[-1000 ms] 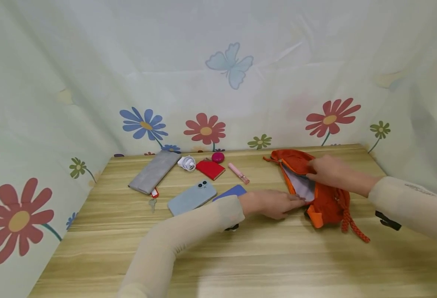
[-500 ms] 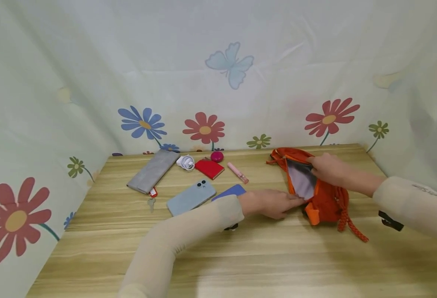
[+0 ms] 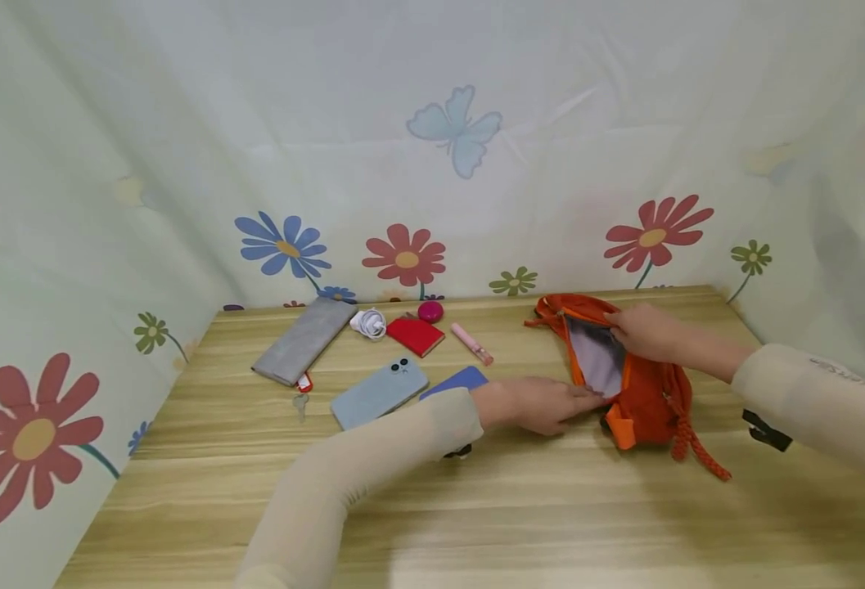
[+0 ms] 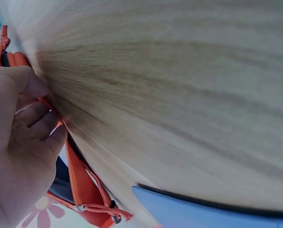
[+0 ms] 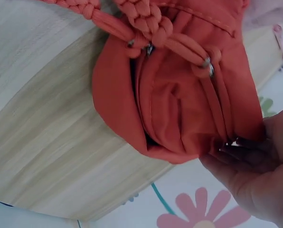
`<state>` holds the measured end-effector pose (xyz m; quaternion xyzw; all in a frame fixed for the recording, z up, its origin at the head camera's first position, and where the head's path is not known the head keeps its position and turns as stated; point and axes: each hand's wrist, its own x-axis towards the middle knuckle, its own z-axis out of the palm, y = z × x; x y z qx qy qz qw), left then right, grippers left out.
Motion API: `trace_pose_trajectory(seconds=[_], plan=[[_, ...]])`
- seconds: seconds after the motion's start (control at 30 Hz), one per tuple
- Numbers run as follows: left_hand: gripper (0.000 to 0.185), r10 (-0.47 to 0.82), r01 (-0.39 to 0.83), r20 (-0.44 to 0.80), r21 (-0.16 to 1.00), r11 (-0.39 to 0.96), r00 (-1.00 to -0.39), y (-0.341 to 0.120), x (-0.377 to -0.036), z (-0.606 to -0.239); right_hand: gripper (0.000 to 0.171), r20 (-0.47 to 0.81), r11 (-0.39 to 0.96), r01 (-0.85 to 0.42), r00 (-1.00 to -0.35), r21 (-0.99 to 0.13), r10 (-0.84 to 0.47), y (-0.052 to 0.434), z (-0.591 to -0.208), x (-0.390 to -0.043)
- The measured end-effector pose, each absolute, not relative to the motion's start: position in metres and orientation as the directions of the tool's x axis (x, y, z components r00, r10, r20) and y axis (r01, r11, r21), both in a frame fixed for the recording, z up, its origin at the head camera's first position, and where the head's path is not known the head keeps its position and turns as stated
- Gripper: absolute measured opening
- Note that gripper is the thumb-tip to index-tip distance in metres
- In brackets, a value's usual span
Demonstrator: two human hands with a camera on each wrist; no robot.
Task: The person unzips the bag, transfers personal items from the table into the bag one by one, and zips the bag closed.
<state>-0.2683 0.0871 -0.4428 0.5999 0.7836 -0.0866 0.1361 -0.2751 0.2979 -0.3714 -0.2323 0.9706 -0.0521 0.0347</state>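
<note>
Since 1 second ago, the right hand [image 3: 641,331] has slid toward the far end of the orange bag [image 3: 641,401], and the bag's mouth gapes wider, showing more of its pale grey lining [image 3: 596,360]. That hand pinches the upper edge of the opening near the far end, fingers curled onto the fabric; the right wrist view shows the fingertips [image 5: 246,152] gripping a fold of orange cloth.

Over at the near end of the opening, the left hand [image 3: 538,402] has barely shifted. Its fingers reach forward and pinch the lower orange edge, with the thumb [image 4: 25,80] pressed over the fabric in the left wrist view.

The bag lies on the wooden table [image 3: 476,499], toward its right side, with its braided orange cord [image 3: 700,454] trailing toward the near right.

Left of the bag, 2 things sit close to the left forearm: a dark blue card [image 3: 457,380] partly hidden by the sleeve, and a pale blue phone [image 3: 379,393] face down. Farther back lie a pink tube [image 3: 472,343], a red wallet [image 3: 416,336], a round magenta case [image 3: 430,311], a coiled white cable [image 3: 370,322] and a grey pouch [image 3: 303,339]. A key with a red tag [image 3: 303,393] rests just by the pouch's near end.
</note>
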Motion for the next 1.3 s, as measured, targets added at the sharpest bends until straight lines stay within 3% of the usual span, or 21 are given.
trace_pose_trajectory(seconds=[0.3, 0.53, 0.73, 1.03, 1.17, 1.3], plan=[[0.067, 0.906, 0.957, -0.329, 0.024, 0.290, -0.267, 0.086, -0.270, -0.440, 0.038, -0.103, 0.879, -0.422, -0.886, -0.220, -0.451, 0.309, -0.353, -0.279], [0.067, 0.904, 0.956, -0.338, 0.042, 0.292, -0.261, 0.087, -0.270, -0.440, 0.025, -0.138, 0.843, -0.466, -0.847, -0.269, -0.513, 0.313, -0.348, -0.287], [0.067, 0.904, 0.955, -0.335, 0.039, 0.295, -0.266, 0.088, -0.270, -0.441, 0.022, -0.154, 0.848, -0.473, -0.844, -0.241, -0.514, 0.312, -0.345, -0.288], [0.065, 0.933, 0.959, -0.261, 0.064, 0.275, -0.250, 0.074, -0.269, -0.435, 0.035, -0.128, 0.878, -0.435, -0.877, -0.201, -0.464, 0.302, -0.355, -0.283], [0.059, 0.939, 0.948, -0.184, 0.079, 0.309, -0.290, 0.043, -0.273, -0.418, 0.026, -0.134, 0.866, -0.449, -0.866, -0.220, -0.483, 0.302, -0.355, -0.286], [0.054, 0.905, 0.903, -0.137, 0.101, 0.418, -0.403, -0.004, -0.280, -0.401, 0.022, -0.154, 0.855, -0.463, -0.851, -0.232, -0.503, 0.305, -0.353, -0.288]])
